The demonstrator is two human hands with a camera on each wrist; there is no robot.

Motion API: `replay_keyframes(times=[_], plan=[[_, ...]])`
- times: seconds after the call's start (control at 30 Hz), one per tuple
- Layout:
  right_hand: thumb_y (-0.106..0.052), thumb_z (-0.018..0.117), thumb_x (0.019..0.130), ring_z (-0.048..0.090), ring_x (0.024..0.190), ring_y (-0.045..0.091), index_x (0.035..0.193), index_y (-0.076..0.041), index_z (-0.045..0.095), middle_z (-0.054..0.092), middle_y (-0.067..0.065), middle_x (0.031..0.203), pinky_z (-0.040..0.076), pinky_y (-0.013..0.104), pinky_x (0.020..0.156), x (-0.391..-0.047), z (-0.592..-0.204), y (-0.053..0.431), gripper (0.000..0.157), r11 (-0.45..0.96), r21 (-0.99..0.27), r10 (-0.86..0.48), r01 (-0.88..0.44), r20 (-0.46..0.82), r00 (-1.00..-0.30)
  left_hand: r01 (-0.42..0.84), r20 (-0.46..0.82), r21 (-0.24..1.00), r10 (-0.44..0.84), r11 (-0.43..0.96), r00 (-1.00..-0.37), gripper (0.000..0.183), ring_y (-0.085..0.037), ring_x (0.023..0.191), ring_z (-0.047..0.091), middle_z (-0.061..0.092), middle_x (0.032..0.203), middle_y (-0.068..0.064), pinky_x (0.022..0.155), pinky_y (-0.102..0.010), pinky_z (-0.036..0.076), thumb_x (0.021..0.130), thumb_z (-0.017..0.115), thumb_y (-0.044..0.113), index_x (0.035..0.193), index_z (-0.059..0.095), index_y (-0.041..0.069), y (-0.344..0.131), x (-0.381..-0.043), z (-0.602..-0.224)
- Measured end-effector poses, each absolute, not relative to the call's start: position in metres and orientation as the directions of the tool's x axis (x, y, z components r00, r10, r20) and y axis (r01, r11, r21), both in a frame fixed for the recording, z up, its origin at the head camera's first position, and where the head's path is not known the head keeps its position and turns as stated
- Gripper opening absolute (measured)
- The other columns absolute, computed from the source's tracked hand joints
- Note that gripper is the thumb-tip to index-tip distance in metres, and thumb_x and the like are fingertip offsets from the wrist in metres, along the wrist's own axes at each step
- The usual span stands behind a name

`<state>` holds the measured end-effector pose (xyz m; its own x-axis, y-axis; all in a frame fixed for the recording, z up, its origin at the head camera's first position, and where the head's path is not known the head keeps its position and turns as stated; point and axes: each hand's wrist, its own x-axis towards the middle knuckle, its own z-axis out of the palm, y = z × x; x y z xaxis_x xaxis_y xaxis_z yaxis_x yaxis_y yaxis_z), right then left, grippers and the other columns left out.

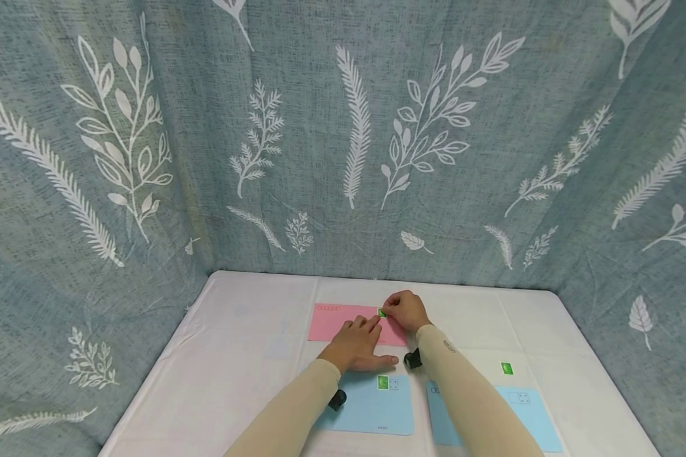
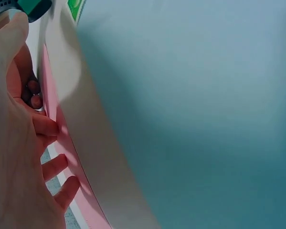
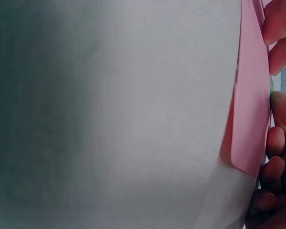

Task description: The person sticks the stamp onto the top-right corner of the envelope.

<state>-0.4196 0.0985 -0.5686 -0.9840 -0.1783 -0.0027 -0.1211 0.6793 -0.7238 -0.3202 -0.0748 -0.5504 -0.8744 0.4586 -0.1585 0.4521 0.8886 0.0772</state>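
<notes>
One spread left hand (image 1: 359,346) rests on the pink envelope (image 1: 336,318); the right hand (image 1: 407,310) pinches the green stamp (image 1: 382,313) at the envelope's corner, between the hands. A slipping pinch could leave that stamp crooked, and a slack left hand might let the envelope slide. Around the hands spreads a pale tabletop (image 1: 234,355); beyond them hangs a blue-green cloth (image 1: 311,165) with white leaves.

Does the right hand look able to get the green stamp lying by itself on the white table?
Probably yes: that lone stamp lies uncovered, nothing blocking it, but the right hand is busy with another stamp at the pink envelope.
</notes>
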Motion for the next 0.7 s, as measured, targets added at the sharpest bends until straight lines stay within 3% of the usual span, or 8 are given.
replay_keyframes(times=[0.7], plan=[[-0.008,0.074,0.097,0.064,0.085,0.020,0.091,-0.006,0.084,0.077,0.002,0.091,0.055,0.044,0.087,-0.4185,-0.5659,0.0995,0.011,0.685,-0.718,-0.192,-0.123,-0.014,-0.981,0.438,-0.165,0.089,0.447,0.894,-0.879,0.101,-0.026,0.154,0.037,0.035,0.174,-0.006,0.121,-0.048,0.036,0.098,0.045,0.085,0.166,0.045,0.011,-0.0759,-0.3180,-0.5493]])
